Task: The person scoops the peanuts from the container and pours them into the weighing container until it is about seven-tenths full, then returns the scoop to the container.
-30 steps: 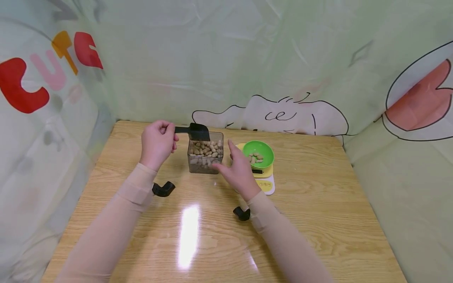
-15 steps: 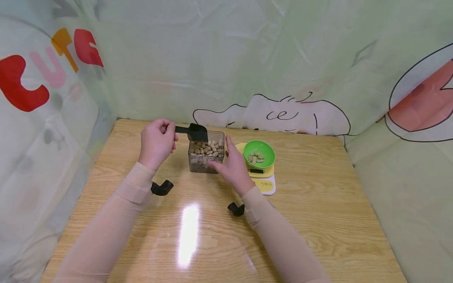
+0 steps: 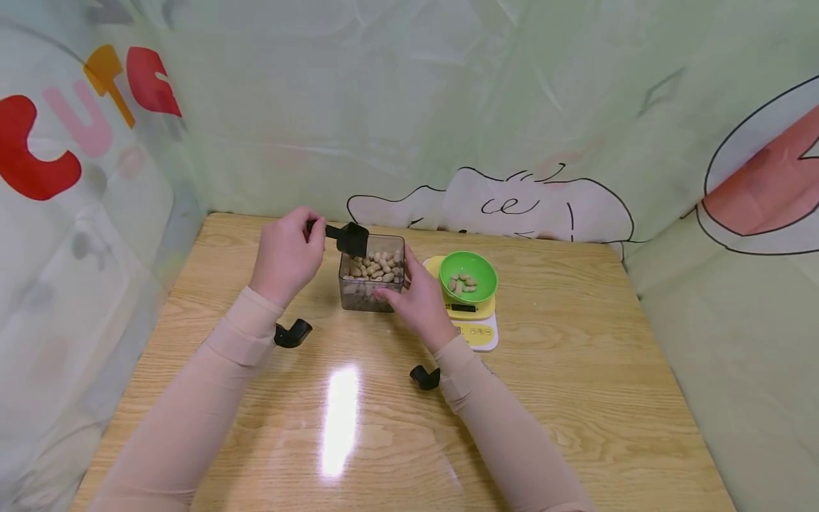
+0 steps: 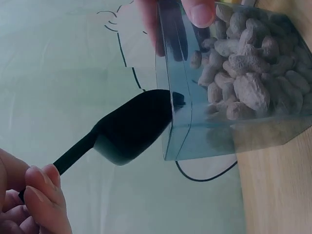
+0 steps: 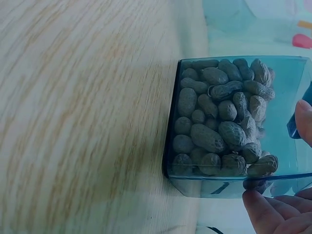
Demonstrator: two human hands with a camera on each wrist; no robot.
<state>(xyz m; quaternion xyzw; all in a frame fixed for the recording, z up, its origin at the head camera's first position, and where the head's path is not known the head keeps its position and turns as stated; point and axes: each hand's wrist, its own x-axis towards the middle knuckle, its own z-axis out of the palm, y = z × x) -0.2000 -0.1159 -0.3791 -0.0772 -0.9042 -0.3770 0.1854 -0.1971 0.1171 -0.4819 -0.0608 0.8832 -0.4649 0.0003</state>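
Observation:
My left hand grips the handle of a black scoop, its blade tilted down over the left rim of a clear grey box. In the left wrist view the tip of the blade overlaps the box's rim. Peanuts in their shells fill the lower part of the box. My right hand holds the box at its right side, thumb across the front wall and fingers along the side. To the right, a green bowl with several peanuts sits on a yellow and white kitchen scale.
Two black elbow-shaped pieces, a left one and a right one, appear beside my wrists. The wooden table meets a printed cloth backdrop right behind the box.
My right hand has closed in on the box, thumb moving left onto its front. The scoop has shifted slightly left and its blade has turned more steeply downward.

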